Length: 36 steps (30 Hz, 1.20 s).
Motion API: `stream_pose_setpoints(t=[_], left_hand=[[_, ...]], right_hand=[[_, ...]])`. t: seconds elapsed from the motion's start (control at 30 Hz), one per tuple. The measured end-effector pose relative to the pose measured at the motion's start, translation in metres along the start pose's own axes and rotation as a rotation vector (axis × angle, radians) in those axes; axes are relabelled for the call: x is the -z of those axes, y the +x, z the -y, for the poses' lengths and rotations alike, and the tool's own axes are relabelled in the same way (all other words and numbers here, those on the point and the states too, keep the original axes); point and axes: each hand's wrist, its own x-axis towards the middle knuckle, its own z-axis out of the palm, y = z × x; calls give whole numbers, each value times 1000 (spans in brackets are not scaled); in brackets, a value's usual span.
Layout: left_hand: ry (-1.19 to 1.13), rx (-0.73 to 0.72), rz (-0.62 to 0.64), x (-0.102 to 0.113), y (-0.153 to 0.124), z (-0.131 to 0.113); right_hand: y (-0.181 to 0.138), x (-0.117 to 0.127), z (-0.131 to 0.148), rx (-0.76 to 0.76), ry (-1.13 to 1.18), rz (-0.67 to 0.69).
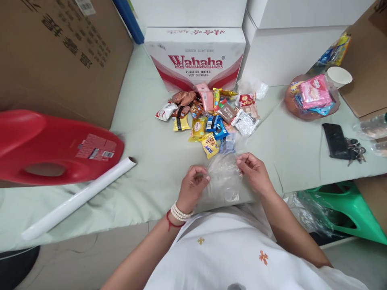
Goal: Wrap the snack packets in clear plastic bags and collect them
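Clear, crinkled plastic shows between my left hand (193,187) and my right hand (255,173): a thin plastic bag (223,183) at the near edge of the desk (145,193), just on the near side of a heap of snack packets (198,129). As far as I can judge, the work is at an early point: I have the bag in my fingers, yet I make out no packet in the part of it nearest me, and the snacks lie loose in their pile in front of the Wahaha box (196,60). I cannot tell whether the bag's mouth is parted, nor whether its far edge lies over the blue wrapper (228,143) at the near side of the heap or merely beside it. Handling the bag is what occupies me; the pile seems left for later. Both hands are pinching: my left thumb and forefinger close on the bag's left side, while my right fingertips nip its far right edge. My forearms come in from the near side, spread wide and angling toward each other, so that my hands stand a little apart with the fingers curled inward. My right hand sits slightly farther out than my left, whose wrist wears a pale beaded bracelet (179,212).
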Motion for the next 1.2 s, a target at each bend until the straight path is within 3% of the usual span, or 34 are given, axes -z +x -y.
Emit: stream_pose_setpoints(t=[0.1,0.17,0.33,0.5,0.57,0.7,0.77,0.9,1.0,1.07,1.17,1.2], left_hand=[[-222,240,97,2,5,-5],[-242,330,133,-1,9,-5],[-83,195,156,-13,21,-4],[-164,204,128,-22,21,1],[-200,225,145,-24,20,6],[-216,234,160,-25,17,10],[-191,216,165,-26,16,9],[-122,149,197,-28,13,5],[-55,126,229,-29,10,6],[20,75,141,-28,9,7],[119,-67,-136,-28,10,4],[141,-102,-171,-29,11,2]], right_hand=[[0,7,3,1,-54,50],[-2,10,3,18,-97,78],[-6,18,-1,35,-146,76],[-6,29,-8,8,-219,61],[-6,34,-8,62,-335,-30],[-15,35,4,316,-564,-336],[-19,27,11,268,-492,-253],[-17,-3,16,-23,-183,78],[-9,-21,12,-78,-70,90],[-5,-26,10,-58,-84,60],[-7,-28,9,47,-251,31],[-8,-29,9,94,-325,33]])
